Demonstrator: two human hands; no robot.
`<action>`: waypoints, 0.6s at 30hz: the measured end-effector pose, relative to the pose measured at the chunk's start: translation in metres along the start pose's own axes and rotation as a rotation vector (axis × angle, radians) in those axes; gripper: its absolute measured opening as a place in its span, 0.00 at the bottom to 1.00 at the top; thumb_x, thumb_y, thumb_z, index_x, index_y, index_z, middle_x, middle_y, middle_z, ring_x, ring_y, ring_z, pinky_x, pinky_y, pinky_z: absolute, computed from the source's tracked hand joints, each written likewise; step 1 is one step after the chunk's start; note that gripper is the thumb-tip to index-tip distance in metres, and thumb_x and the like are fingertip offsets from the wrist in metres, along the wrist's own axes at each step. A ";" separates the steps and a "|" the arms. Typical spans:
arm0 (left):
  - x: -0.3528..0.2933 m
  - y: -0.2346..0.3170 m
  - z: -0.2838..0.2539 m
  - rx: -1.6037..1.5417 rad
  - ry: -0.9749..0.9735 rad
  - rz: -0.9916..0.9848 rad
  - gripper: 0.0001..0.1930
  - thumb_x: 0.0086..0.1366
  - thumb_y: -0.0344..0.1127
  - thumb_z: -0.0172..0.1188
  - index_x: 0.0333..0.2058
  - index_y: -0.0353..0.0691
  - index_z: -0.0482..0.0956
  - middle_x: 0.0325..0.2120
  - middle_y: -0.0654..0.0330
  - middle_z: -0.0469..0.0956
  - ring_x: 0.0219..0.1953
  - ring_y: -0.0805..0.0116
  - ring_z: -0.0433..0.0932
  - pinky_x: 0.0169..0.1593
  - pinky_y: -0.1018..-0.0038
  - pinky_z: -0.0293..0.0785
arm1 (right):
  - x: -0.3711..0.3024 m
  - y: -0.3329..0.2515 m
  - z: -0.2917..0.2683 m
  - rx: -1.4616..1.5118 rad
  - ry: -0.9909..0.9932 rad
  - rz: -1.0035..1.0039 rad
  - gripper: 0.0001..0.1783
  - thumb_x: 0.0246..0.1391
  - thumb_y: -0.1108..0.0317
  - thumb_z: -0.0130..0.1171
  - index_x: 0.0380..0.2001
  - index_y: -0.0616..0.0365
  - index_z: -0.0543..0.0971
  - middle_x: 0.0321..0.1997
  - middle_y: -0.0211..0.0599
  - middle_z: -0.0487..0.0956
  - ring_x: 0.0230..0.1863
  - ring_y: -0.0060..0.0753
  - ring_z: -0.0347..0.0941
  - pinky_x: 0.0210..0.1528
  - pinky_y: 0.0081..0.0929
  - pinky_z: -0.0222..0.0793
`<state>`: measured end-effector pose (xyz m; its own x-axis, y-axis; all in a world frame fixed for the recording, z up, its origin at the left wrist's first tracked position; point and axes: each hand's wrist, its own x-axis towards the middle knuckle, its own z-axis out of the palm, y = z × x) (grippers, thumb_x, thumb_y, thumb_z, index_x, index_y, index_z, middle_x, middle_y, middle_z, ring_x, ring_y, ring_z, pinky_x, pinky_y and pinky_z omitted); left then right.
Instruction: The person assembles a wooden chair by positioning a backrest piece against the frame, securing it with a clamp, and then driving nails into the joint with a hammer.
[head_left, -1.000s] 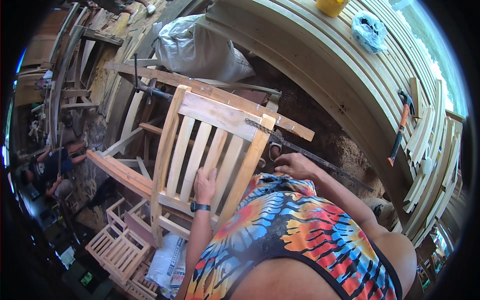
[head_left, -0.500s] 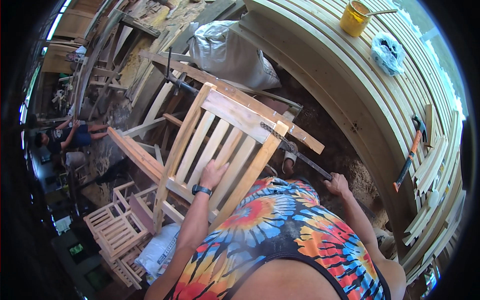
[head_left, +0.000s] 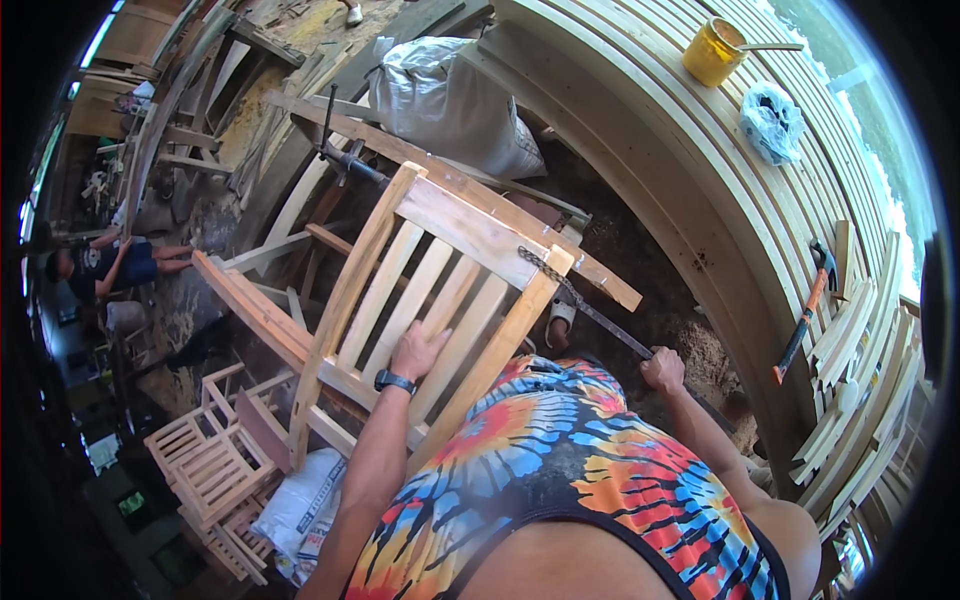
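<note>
A wooden chair frame [head_left: 468, 226] with a slatted back stands tilted in front of me. My left hand [head_left: 418, 352] lies on its lower back, fingers curled round one of the slats. My right hand [head_left: 663, 370] is closed round a long dark metal bar [head_left: 610, 322]. A chain [head_left: 540, 262] at the bar's far end lies against the chair's right upper post. Behind the chair's top runs a wooden board [head_left: 590, 278]. A black clamp [head_left: 352, 165] with a long handle sits by that board's left part.
A slatted wooden bench [head_left: 640, 140] curves along the right, bearing a yellow jar [head_left: 712, 55], a plastic bag [head_left: 772, 122], a hammer [head_left: 806, 315] and loose strips. A white sack [head_left: 440, 100] stands behind. Smaller wooden chairs [head_left: 215, 460] and another person [head_left: 110, 262] are at left.
My view has shifted slightly, so the chair and bench appear a little to the left. Both hands keep their holds on the slat and the metal bar.
</note>
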<state>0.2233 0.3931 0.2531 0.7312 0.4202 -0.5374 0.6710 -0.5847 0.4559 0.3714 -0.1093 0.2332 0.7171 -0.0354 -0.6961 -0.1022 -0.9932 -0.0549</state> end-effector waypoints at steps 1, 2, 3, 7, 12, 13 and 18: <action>0.001 -0.006 -0.002 -0.007 0.007 0.008 0.35 0.63 0.64 0.63 0.46 0.30 0.77 0.42 0.33 0.82 0.48 0.34 0.80 0.51 0.50 0.77 | 0.003 0.000 0.003 -0.002 0.012 -0.001 0.20 0.48 0.62 0.60 0.45 0.52 0.87 0.44 0.56 0.84 0.49 0.58 0.81 0.56 0.50 0.76; 0.000 -0.012 -0.004 0.029 -0.003 0.002 0.35 0.63 0.64 0.63 0.46 0.30 0.76 0.43 0.33 0.82 0.48 0.34 0.80 0.50 0.50 0.76 | 0.006 0.000 0.005 -0.007 -0.028 -0.016 0.20 0.48 0.61 0.61 0.45 0.53 0.87 0.45 0.56 0.85 0.49 0.58 0.81 0.55 0.49 0.77; -0.003 -0.013 -0.003 0.060 -0.018 -0.008 0.35 0.63 0.63 0.63 0.47 0.30 0.76 0.43 0.33 0.81 0.48 0.34 0.80 0.50 0.49 0.76 | 0.006 0.002 0.005 -0.021 -0.071 -0.027 0.20 0.48 0.59 0.63 0.44 0.53 0.86 0.45 0.56 0.85 0.50 0.58 0.81 0.55 0.48 0.77; -0.002 -0.005 -0.003 0.074 0.037 -0.021 0.34 0.64 0.63 0.63 0.48 0.31 0.75 0.44 0.34 0.81 0.49 0.34 0.80 0.50 0.48 0.76 | 0.007 0.007 0.002 -0.001 -0.073 -0.134 0.24 0.48 0.57 0.66 0.48 0.55 0.85 0.45 0.56 0.85 0.50 0.58 0.81 0.55 0.48 0.77; -0.012 -0.002 0.008 -0.315 0.272 0.182 0.26 0.65 0.46 0.69 0.53 0.33 0.78 0.44 0.42 0.84 0.46 0.44 0.83 0.50 0.58 0.79 | -0.019 -0.018 -0.037 0.066 0.013 -0.090 0.35 0.47 0.55 0.72 0.58 0.57 0.79 0.52 0.55 0.83 0.56 0.55 0.79 0.59 0.45 0.77; -0.021 0.013 0.007 -0.306 0.295 0.144 0.26 0.66 0.43 0.68 0.55 0.31 0.76 0.46 0.41 0.83 0.48 0.45 0.82 0.54 0.58 0.77 | -0.015 -0.004 -0.039 0.128 0.059 -0.183 0.37 0.46 0.53 0.73 0.59 0.58 0.79 0.54 0.55 0.83 0.56 0.54 0.80 0.60 0.43 0.76; -0.015 0.020 0.017 -0.241 0.377 0.232 0.26 0.65 0.35 0.67 0.57 0.27 0.73 0.54 0.39 0.77 0.56 0.45 0.78 0.58 0.59 0.75 | -0.042 -0.006 -0.128 0.267 0.257 -0.197 0.28 0.49 0.55 0.72 0.52 0.59 0.83 0.45 0.48 0.86 0.50 0.51 0.82 0.56 0.41 0.77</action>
<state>0.2240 0.3631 0.2581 0.8281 0.5456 -0.1289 0.4620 -0.5340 0.7081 0.4300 -0.1165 0.3550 0.8859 0.0925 -0.4546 -0.0970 -0.9213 -0.3766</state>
